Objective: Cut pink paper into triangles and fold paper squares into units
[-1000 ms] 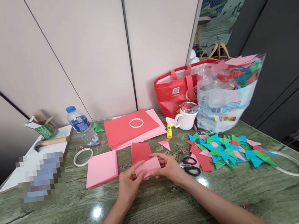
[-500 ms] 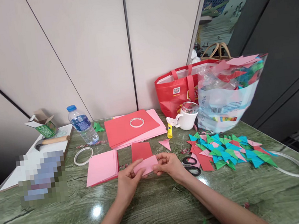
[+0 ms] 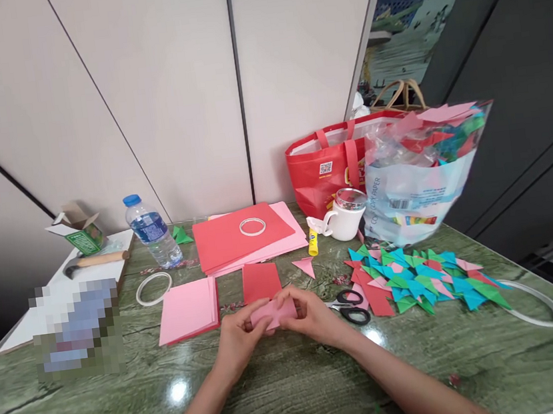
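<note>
My left hand (image 3: 239, 336) and my right hand (image 3: 310, 314) meet just above the green table (image 3: 288, 387), both pinching a small pink paper (image 3: 272, 313) that is folded between them. A small red sheet (image 3: 260, 281) lies just beyond the paper. A pile of pink squares (image 3: 188, 310) sits to the left of my hands. Black-handled scissors (image 3: 349, 309) lie just right of my right hand.
A heap of folded coloured triangles (image 3: 416, 274) lies to the right, a plastic bag of paper (image 3: 414, 176) and a red tote (image 3: 327, 167) behind it. Also here: white mug (image 3: 346, 218), glue stick (image 3: 313, 243), red sheets with a tape ring (image 3: 252, 227), water bottle (image 3: 151, 230), hammer (image 3: 94, 261).
The pink paper has been folded smaller between my hands, and my right hand has moved left, closing over it.
</note>
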`<state>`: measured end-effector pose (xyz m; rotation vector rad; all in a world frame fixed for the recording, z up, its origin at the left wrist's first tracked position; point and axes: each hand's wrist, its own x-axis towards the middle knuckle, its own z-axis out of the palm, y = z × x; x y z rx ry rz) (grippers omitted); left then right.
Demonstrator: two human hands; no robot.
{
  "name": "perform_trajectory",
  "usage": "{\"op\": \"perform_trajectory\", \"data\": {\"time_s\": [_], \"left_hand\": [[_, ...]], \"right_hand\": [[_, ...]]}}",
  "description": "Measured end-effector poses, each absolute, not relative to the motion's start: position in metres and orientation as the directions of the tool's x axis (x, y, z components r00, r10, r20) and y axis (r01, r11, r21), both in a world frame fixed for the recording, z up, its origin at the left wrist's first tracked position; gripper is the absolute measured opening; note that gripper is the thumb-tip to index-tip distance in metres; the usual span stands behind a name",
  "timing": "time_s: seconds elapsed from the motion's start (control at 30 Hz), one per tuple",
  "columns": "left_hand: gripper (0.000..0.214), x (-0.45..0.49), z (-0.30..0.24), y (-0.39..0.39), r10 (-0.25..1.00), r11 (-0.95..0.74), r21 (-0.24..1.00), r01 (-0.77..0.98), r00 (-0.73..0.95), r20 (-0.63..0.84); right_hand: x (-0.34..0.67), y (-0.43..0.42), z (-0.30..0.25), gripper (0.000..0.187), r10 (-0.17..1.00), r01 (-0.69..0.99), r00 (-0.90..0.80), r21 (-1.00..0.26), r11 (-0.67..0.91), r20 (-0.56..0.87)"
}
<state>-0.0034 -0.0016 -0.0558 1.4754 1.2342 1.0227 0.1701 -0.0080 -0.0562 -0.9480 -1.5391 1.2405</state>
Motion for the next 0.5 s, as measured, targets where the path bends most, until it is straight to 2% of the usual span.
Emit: {"op": "perform_trajectory", "data": {"time_s": [0.07,0.2,0.5], "left_hand": [[0.037,-0.0037,-0.0561,-0.0016,0.985,-0.05,0.981,0.189,0.174,0.017],[0.041,-0.0033,-0.054,-0.0028,0.974,0.006,0.989,0.146,0.224,-0.039],[0.038,0.0003,-0.0551,-0.0064,0.968,-0.207,0.934,0.293,0.198,0.153]], "right_hand": [[0.1706,-0.0074,-0.0578,0.015,0.934,0.077,-0.294,-0.969,0.233,0.201],[0.1706,-0.0064,-0.0593,0.018,0.948,0.098,-0.251,-0.97,0.224,0.194],[0.1653,-0.0096,-0.0579,0.019,0.955,0.123,-0.181,-0.958,0.26,0.236]]}}
